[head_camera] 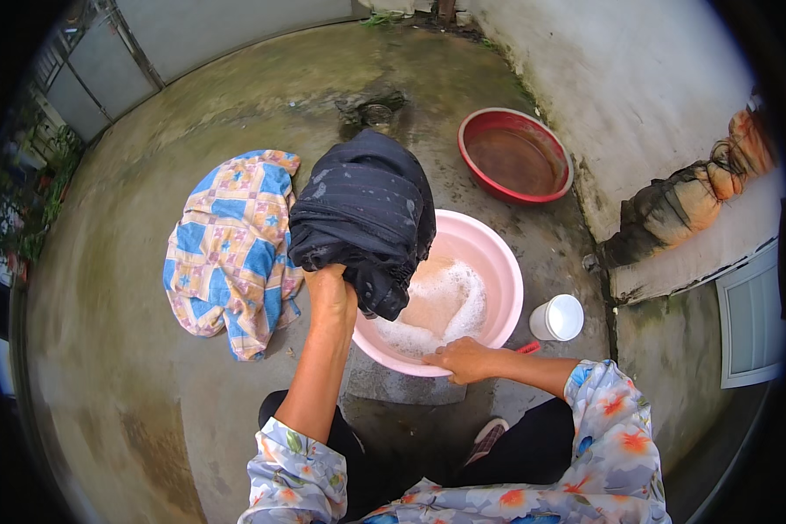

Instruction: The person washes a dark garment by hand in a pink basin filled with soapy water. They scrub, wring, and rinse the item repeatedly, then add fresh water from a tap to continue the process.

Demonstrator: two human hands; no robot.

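Observation:
A bunched dark cloth (367, 196), wet and faintly striped, is gripped from below by my left hand (331, 291). It is raised and covers the left part of a pink plastic basin (512, 281). Inside the basin is cloudy water with white suds (465, 308). My right hand (465, 360) grasps the near rim of the basin, its fingers over the edge. Left of the dark cloth, a patterned cloth (232, 249) with blue, pink and tan squares lies crumpled on the concrete.
Beyond the pink basin stands a red basin (517, 190) holding brownish water. A white plastic tub (557, 318) and a red-handled item (528, 348) sit at the right. A wrapped pipe (681, 193) runs along the wall. Farther off is a drain hole (376, 114) in the concrete.

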